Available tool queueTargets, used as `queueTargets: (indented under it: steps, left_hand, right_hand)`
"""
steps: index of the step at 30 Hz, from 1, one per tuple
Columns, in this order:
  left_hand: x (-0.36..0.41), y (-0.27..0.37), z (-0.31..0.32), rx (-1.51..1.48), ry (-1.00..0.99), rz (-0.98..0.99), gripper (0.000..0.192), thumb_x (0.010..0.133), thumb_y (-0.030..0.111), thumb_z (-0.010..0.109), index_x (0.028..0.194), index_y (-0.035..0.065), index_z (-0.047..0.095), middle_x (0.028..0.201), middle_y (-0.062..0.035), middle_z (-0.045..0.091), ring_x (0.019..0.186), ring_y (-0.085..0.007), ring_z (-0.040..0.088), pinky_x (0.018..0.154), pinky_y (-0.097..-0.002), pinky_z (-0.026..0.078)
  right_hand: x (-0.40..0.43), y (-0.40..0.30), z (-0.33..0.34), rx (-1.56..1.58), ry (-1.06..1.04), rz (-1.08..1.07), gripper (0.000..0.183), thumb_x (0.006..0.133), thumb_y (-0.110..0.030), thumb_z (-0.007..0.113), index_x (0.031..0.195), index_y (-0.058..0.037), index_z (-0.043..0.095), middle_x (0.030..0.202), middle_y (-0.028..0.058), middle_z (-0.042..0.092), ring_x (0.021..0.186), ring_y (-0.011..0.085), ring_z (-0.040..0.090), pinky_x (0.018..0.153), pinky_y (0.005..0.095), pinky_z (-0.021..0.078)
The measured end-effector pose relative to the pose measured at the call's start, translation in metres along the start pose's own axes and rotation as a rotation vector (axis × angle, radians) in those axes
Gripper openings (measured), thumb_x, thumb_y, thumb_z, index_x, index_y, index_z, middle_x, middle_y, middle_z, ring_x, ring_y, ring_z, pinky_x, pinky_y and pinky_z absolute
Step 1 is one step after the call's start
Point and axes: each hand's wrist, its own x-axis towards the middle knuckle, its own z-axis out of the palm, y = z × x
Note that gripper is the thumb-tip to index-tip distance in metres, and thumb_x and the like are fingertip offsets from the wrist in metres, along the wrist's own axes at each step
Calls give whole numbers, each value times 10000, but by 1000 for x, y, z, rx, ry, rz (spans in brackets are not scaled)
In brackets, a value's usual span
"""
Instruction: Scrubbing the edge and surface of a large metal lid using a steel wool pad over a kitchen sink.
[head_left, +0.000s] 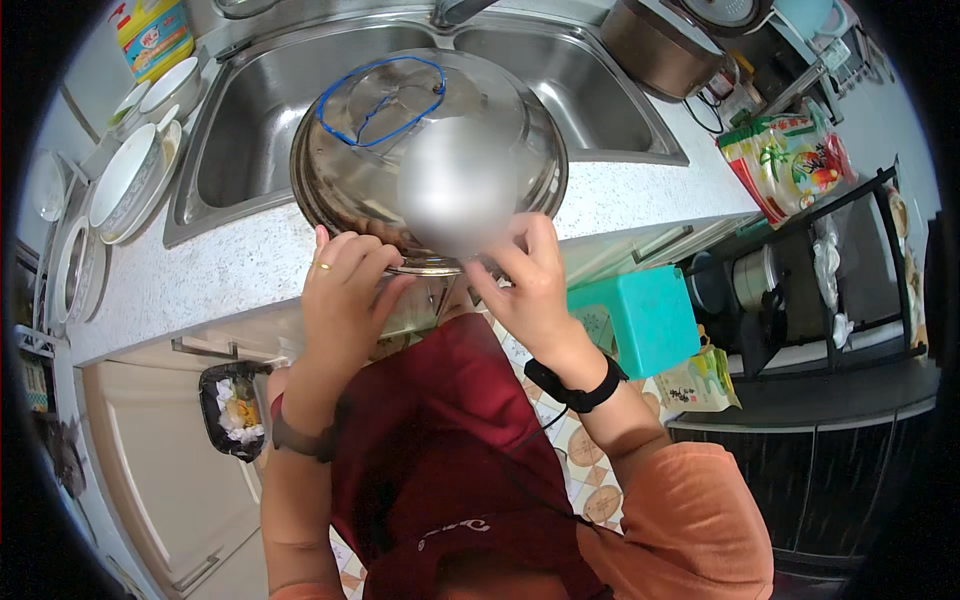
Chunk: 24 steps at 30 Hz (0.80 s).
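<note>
A large round shiny metal vessel (352, 184), a basin or lid, spans the sink's front edge and divider. A thin blue loop (381, 142) shows at its far left part. My left hand (349, 277) grips the near rim, fingers over it and thumb below. At the right part of that rim, my right hand (525, 277) has its fingers bent around the edge. A blurred patch covers the metal beside the right fingers and partly hides their contact. Whether the vessel is upright or turned over, I cannot tell.
Behind lies a double steel sink (247, 127) with a faucet (461, 10). White bowls (127, 176) line the left counter. A brown cooker (664, 49) and a printed plastic bag (795, 157) stand right. Below are a turquoise stool (656, 322) and a bin (236, 412).
</note>
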Motion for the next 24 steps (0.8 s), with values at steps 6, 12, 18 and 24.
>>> queueTargets:
  steps: [6,12,18,24]
  left_hand:
    - [0,1,-3,4,0,-3,232,737,140,739,908,88,590,898,-50,550,902,-283,554,976,-538,392]
    - [1,2,-3,1,-9,-4,225,738,133,738,904,87,593,895,-51,556,905,-286,556,987,-540,384]
    - [-1,1,-3,4,-14,-11,215,738,126,742,891,83,596,902,-51,569,918,-289,558,990,-544,379]
    - [0,1,-3,-4,-9,-9,210,740,119,742,891,79,602,905,-54,572,926,-296,559,993,-544,376]
  right_hand:
    - [1,4,-5,-8,124,137,230,659,-38,750,866,-58,652,832,91,493,774,274,509,678,362,432]
    - [1,8,-8,-15,145,159,220,657,-49,739,858,-81,655,823,79,494,807,270,505,690,367,423]
    - [-2,6,-3,-74,72,0,226,647,-41,748,850,-77,656,801,75,486,793,267,498,688,363,417]
    - [0,2,0,-79,13,-90,233,641,-43,756,846,-85,654,782,75,489,762,274,498,666,373,411]
